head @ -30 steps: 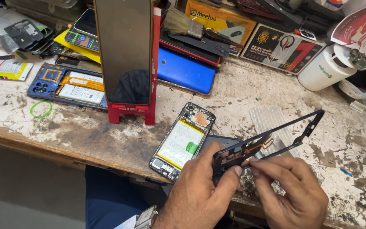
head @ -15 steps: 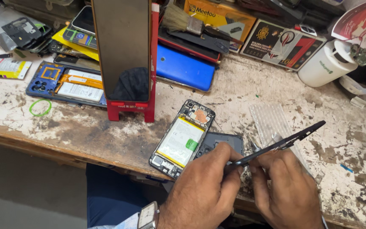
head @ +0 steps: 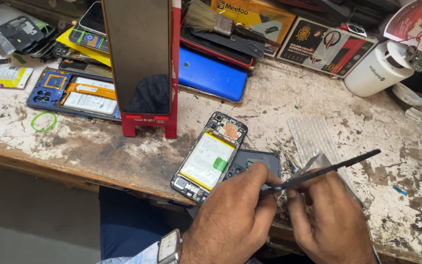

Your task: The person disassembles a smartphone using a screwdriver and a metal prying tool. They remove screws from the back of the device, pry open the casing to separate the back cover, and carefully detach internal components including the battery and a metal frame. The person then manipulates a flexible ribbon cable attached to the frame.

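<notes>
1. Head view, looking down on a worn, paint-stained table (head: 279, 105), its near edge running along the bottom from left to lower right.
2. Left hand (head: 230, 222) closing around the lower end of a thin black phone frame (head: 328, 168), fingers curling over it, a wristwatch (head: 169, 247) sitting on the wrist.
3. Right hand (head: 330, 220) gripping the same frame from the other side, just beside the left hand, thumb and fingers pinching near its lower end.
4. Frame showing edge-on, slanting up and to the right over the table, far end hanging free above bare tabletop.
5. Opened phone (head: 210, 159) with its pale battery showing, lying flat just left of the hands, tilted, close to the near table edge.
6. Dark grey back cover (head: 250, 164) lying between that phone and the hands, partly hidden under the left fingers.
7. Clear plastic sheet (head: 313, 134) lying under and behind the frame.
8. Red stand (head: 147, 122) holding a dark screen upright behind the opened phone, a blue opened phone (head: 72, 95) lying to its left.
9. Blue cover (head: 211, 76), a brush (head: 206, 19) and boxes crowding the far edge; white cup (head: 374, 73) standing well apart at the right.
10. Open tabletop lying to the right of the frame and between the stand and the near edge.
</notes>
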